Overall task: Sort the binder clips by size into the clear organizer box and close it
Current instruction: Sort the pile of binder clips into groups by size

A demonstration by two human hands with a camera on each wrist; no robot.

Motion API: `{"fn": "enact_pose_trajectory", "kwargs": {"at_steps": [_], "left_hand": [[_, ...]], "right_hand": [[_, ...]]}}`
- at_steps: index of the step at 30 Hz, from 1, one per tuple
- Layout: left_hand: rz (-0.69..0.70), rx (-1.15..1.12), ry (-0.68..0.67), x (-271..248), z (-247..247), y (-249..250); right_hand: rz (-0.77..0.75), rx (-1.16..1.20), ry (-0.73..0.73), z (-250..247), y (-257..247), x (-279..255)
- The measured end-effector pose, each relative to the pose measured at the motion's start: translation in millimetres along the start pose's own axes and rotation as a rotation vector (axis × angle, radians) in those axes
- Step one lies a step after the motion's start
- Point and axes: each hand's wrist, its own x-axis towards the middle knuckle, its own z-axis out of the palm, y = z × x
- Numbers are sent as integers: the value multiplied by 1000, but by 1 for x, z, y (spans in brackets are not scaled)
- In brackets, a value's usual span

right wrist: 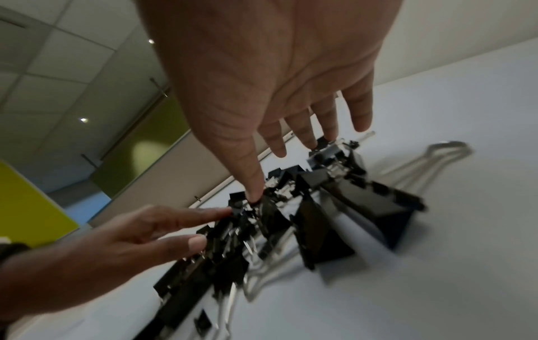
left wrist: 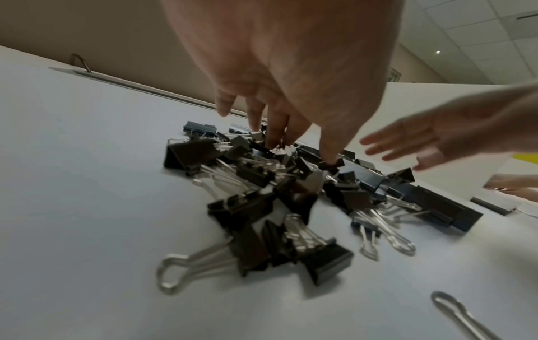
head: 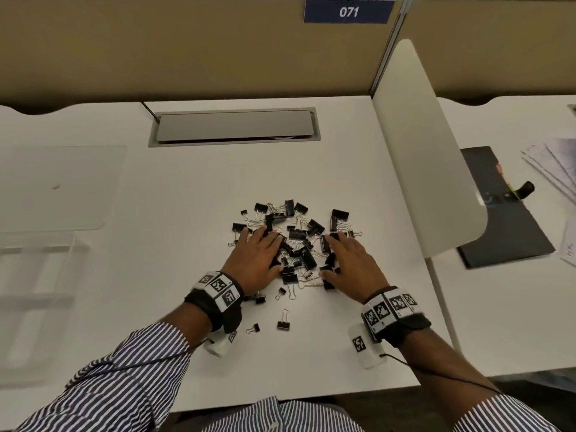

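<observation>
a heap of black binder clips (head: 296,241) with silver wire handles lies in the middle of the white bench (head: 187,198), large and small ones mixed together. the left hand (head: 258,260) rests palm down on the left side of the heap, its grip apart, fingers straight and spread, fingertips touching the clips. the right hand (head: 352,263) lies palm down on the right side of the heap in the same way, grip apart, fingers spread, with the thumb and some fingertips on the clips and nothing pinched. in the left wrist view the fingers (left wrist: 273,128) reach down onto the pile; in the right wrist view the thumb (right wrist: 250,174) presses on a clip near the top. a few stray clips (head: 283,321) lie apart from the heap, nearer the person. the clear organizer box (head: 40,241) stands open at the left edge of the bench, well apart from the clips, its lid (head: 62,185) folded back and flat; its compartments are faint and hard to make out. a grey cable hatch (head: 233,126) is set into the bench behind the heap. both wrists wear bands with black and white markers, and the sleeves are striped.
</observation>
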Motion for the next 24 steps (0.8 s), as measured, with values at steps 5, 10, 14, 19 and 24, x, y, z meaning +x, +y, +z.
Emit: {"fn": "enact_pose_trajectory", "kwargs": {"at_steps": [5,10,14,19,24], "left_hand": [[-65,28,162,1,-8,-19],[-49,22,137,8,-17,-30],[-24,32,69,17,-20,-29],[-29,67,42,28,-21,-20],[-26,-28,132,23,-21,-26]], "right_hand": [[-110,45,97,-22,-24,26],[-104,3,35,-19,-41,57],[-75,-64,-18,-10,-39,74],[-40,-8,110,-6,-30,83],[28,173,213,-15,-23,86]]}}
